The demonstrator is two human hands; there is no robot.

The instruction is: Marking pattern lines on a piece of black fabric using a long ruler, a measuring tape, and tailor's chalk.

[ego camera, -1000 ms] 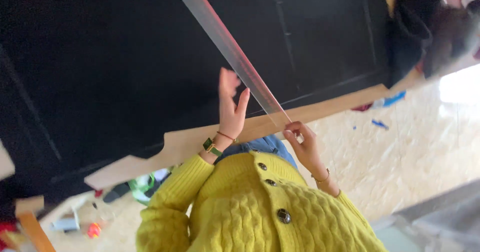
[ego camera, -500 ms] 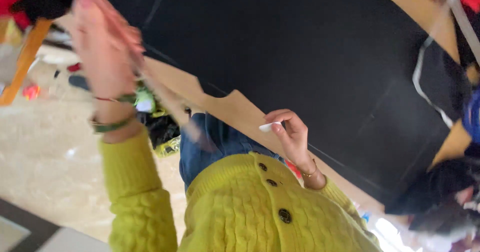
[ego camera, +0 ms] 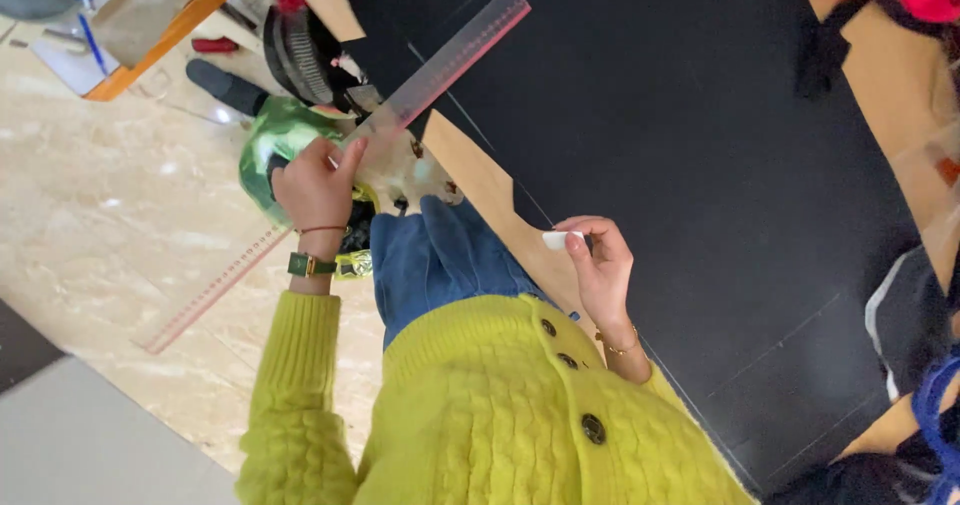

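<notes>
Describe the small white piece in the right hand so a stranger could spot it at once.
Start at the black fabric covering the table. At its near edge, the right hand pinches a white chalk piece between thumb and fingers. It is the only small white block there, unlike the long clear ruler.

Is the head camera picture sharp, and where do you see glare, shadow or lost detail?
Head view: mostly sharp; the left hand and the clear ruler it grips are slightly soft. The glossy pale floor carries soft bright reflections. The black fabric is so dark that only thin chalk lines show. The right hand with white chalk is crisp.
</notes>
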